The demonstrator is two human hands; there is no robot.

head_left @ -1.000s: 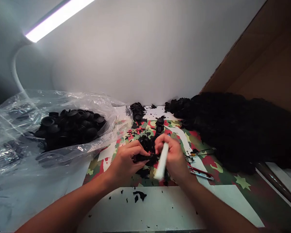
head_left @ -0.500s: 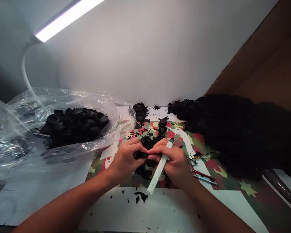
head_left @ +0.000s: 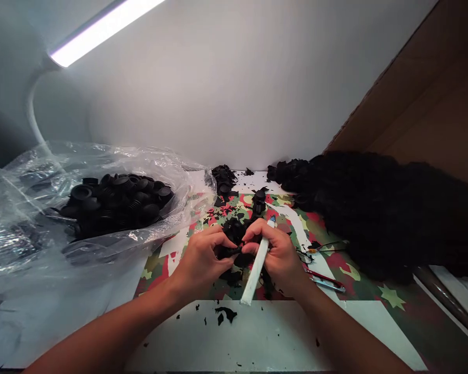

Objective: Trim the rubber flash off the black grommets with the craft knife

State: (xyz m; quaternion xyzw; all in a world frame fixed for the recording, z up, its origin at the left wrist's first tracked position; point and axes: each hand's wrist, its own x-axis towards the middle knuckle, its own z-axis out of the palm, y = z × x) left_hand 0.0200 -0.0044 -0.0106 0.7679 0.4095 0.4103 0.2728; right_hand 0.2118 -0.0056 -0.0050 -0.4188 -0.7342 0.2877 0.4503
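Observation:
My left hand [head_left: 205,254] is closed, pinching a small black rubber part [head_left: 229,252] between thumb and fingertips. Across from it, my right hand [head_left: 278,254] is curled with thumb and index finger pinched at the part's right edge. Tucked in that hand is a flat white stick-like tool [head_left: 254,275] with a bluish upper end, slanting down to the left. Its exact kind I cannot make out. Under and behind both hands lie black rubber scraps [head_left: 236,227] on a camouflage-patterned sheet [head_left: 156,270].
A clear plastic bag [head_left: 179,218] at left holds a pile of black ribbed caps [head_left: 120,202]. Red-handled thread snips [head_left: 325,280] lie right of my hands. A big black heap [head_left: 374,218] sits before a cardboard wall [head_left: 432,104]. A lamp [head_left: 105,34] shines above.
My right fingertips have drawn slightly apart from the left ones at the black part. The white tool has tipped a little more upright. The whole view has shifted slightly.

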